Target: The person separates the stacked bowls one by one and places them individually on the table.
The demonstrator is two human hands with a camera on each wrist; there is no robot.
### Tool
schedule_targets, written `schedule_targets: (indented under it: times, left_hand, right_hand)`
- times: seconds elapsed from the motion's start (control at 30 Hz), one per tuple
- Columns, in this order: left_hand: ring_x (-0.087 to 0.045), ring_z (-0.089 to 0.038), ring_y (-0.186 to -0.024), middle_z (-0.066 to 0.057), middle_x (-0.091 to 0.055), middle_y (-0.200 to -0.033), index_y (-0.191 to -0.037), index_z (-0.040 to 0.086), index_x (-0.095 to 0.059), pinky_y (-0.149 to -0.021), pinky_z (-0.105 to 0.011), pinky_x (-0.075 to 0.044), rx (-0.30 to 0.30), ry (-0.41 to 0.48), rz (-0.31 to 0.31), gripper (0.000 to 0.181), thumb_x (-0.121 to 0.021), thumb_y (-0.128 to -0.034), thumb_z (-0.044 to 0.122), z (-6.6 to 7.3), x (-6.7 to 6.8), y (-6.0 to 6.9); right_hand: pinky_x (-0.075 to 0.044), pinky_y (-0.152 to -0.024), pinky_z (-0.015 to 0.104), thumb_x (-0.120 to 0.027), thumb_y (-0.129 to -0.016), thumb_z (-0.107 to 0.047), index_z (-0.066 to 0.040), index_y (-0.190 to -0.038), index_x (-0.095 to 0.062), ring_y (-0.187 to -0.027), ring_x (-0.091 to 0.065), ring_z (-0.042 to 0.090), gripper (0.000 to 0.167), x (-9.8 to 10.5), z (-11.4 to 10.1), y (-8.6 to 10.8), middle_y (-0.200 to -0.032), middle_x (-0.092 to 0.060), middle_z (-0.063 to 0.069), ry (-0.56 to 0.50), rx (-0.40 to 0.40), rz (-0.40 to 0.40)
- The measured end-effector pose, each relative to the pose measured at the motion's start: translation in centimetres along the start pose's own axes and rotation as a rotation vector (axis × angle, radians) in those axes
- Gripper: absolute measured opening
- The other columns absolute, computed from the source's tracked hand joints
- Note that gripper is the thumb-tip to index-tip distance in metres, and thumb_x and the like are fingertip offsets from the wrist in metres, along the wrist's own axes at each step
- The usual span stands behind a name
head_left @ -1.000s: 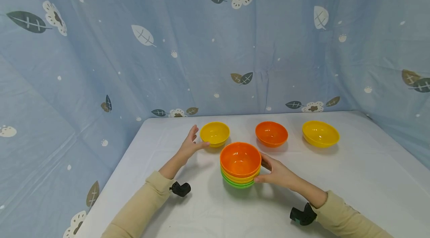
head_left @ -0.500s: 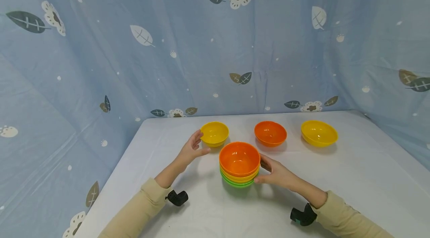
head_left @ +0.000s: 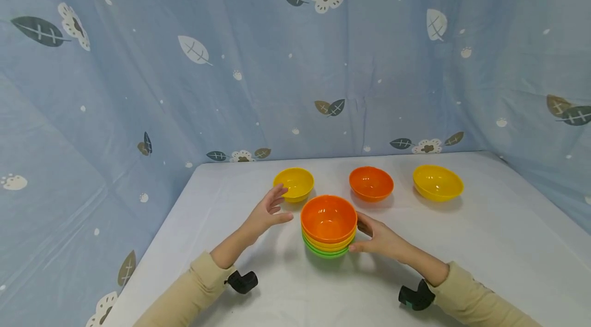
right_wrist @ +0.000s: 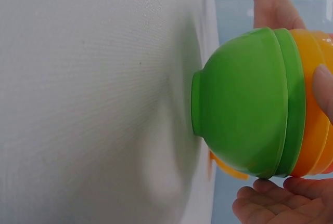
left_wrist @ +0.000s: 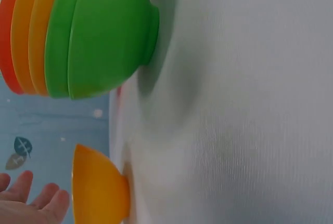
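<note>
A stack of nested bowls point(head_left: 329, 220) stands in the middle of the white table, an orange one on top, yellow ones under it and green ones lowest. My right hand point(head_left: 380, 237) holds the stack from the right, thumb on the near side and fingers round the far side. In the right wrist view, the thumb point(right_wrist: 323, 90) lies against a yellow bowl. My left hand point(head_left: 265, 216) hovers left of the stack with fingers spread, touching nothing that I can see. Just behind it sits a single yellow bowl point(head_left: 297, 186), partly covered by its fingertips in the head view.
An orange bowl point(head_left: 371, 184) and another yellow bowl point(head_left: 437, 183) stand apart along the back of the table point(head_left: 498, 245). A blue patterned curtain point(head_left: 258, 60) hangs behind. Black wrist devices point(head_left: 242, 282) sit below both wrists.
My left hand has drawn back from beside the left yellow bowl, toward me and slightly right, closer to the stack. The right hand and the stack have stayed in place.
</note>
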State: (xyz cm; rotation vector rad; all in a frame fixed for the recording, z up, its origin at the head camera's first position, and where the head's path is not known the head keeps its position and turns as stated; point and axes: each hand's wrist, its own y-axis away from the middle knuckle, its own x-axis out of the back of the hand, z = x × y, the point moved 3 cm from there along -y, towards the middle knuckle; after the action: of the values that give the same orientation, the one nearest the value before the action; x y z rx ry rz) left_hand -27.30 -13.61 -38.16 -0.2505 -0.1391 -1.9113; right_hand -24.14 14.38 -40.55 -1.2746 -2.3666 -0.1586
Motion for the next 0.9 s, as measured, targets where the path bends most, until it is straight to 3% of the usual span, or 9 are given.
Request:
schedule_targets:
  times: [0.2, 0.43, 0.67, 0.9]
  left_hand:
    - [-0.027, -0.038, -0.131, -0.015, -0.027, -0.148, -0.145, 0.004, -0.017, -0.108, -0.048, -0.026, -0.071, -0.021, -0.066, 0.088, -0.07, -0.0799, 0.029, 0.1, -1.3, 0.8]
    - [-0.021, -0.036, -0.135, -0.012, -0.02, -0.151, -0.146, 0.006, -0.015, -0.11, -0.047, -0.021, -0.039, 0.012, -0.144, 0.091, -0.072, -0.0782, 0.029, 0.2, -2.6, 0.9]
    - [-0.022, -0.031, -0.136, -0.007, -0.02, -0.151, -0.146, 0.007, -0.015, -0.11, -0.045, -0.021, -0.035, -0.006, -0.168, 0.092, -0.072, -0.0773, 0.026, 0.3, -3.5, 0.8]
    - [-0.024, -0.031, -0.135, -0.01, -0.02, -0.151, -0.147, 0.006, -0.01, -0.109, -0.045, -0.024, -0.064, -0.031, -0.18, 0.101, -0.075, -0.0743, 0.033, 0.3, -4.4, 0.7]
  right_hand:
    - [-0.028, -0.103, 0.05, -0.071, -0.079, -0.023, 0.004, -0.141, -0.025, -0.131, -0.031, 0.04, 0.081, 0.0, -0.1, 0.0, -0.145, -0.029, 0.022, -0.005, -0.001, -0.007]
    - [-0.029, -0.103, 0.05, -0.07, -0.08, -0.023, 0.004, -0.14, -0.026, -0.131, -0.031, 0.039, 0.079, 0.2, 0.0, 0.0, -0.145, -0.03, 0.021, 0.003, -0.004, -0.001]
    - [-0.029, -0.103, 0.05, -0.07, -0.081, -0.022, 0.004, -0.14, -0.026, -0.13, -0.031, 0.04, 0.079, 0.2, 0.0, 0.0, -0.145, -0.03, 0.022, -0.016, 0.003, 0.0]
    - [-0.029, -0.103, 0.051, -0.07, -0.081, -0.022, 0.004, -0.141, -0.025, -0.131, -0.031, 0.04, 0.079, 0.1, 0.0, 0.0, -0.145, -0.029, 0.022, -0.021, -0.007, 0.001]
